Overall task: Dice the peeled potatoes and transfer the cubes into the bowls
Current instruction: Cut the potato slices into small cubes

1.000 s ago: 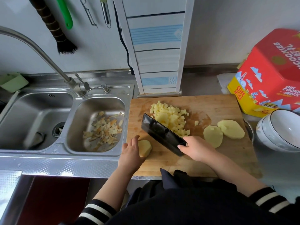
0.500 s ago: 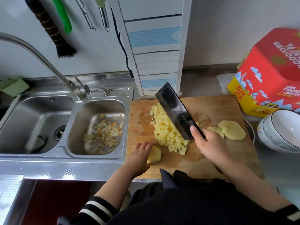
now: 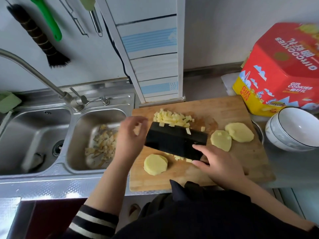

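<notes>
A wooden cutting board (image 3: 224, 109) holds a heap of potato cubes (image 3: 172, 118) at its far side. My right hand (image 3: 219, 163) grips the handle of a black cleaver (image 3: 174, 140), its broad blade lying nearly flat above the board with a few cubes on it. My left hand (image 3: 129, 135), blurred, hovers at the blade's left end with fingers loosely curled, holding nothing. A stack of potato slices (image 3: 155, 163) lies near the board's front. Two larger potato slices (image 3: 231, 136) rest on the right. White bowls (image 3: 293, 133) stand stacked right of the board.
A double steel sink (image 3: 34, 135) lies to the left, its right basin holding potato peels (image 3: 101, 145). A red and yellow cookie tin (image 3: 281, 69) stands behind the bowls. A tap (image 3: 34, 71) arches over the sink. Brushes and utensils hang on the wall.
The cleaver swung from upright by the cube heap to nearly flat over the board. My left hand let go of the potato piece at the front and rose to the blade's left end.
</notes>
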A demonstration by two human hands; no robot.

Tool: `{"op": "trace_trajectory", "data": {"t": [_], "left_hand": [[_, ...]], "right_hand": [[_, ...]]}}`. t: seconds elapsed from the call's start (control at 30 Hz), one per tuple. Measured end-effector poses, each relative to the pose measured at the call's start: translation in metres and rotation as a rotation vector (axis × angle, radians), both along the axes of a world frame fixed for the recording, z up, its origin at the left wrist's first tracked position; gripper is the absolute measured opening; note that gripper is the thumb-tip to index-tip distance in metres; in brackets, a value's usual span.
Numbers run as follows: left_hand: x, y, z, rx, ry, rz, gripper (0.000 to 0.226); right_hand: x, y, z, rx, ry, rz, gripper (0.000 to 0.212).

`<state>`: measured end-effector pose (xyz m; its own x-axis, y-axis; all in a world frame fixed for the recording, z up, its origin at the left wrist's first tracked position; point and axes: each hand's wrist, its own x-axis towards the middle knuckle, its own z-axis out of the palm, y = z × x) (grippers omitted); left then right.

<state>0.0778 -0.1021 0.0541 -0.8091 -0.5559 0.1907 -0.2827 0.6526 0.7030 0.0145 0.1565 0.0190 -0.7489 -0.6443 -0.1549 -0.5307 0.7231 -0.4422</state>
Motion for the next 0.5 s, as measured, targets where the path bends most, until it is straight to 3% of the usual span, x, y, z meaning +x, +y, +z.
{"op": "trace_trajectory", "data": {"t": [0.1, 0.2, 0.4, 0.5], "left_hand": [[-0.014, 0.023, -0.016, -0.171, -0.377, -0.336, 0.016], [-0.022, 0.028, -0.038, -0.183, -0.563, -0.31, 0.018], [-0.039, 0.029, -0.059, -0.051, -0.535, -0.356, 0.02], [-0.04, 0.039, -0.056, -0.166, -0.321, -0.345, 0.017]], "right_hand": [[0.002, 0.0, -0.001, 0.074, 0.03, 0.058, 0.055], [0.006, 0.0, 0.001, 0.124, 0.022, 0.085, 0.054], [0.008, 0.004, -0.001, 0.179, 0.006, 0.119, 0.052], [0.01, 0.005, -0.002, 0.181, 0.004, 0.136, 0.053]]}}
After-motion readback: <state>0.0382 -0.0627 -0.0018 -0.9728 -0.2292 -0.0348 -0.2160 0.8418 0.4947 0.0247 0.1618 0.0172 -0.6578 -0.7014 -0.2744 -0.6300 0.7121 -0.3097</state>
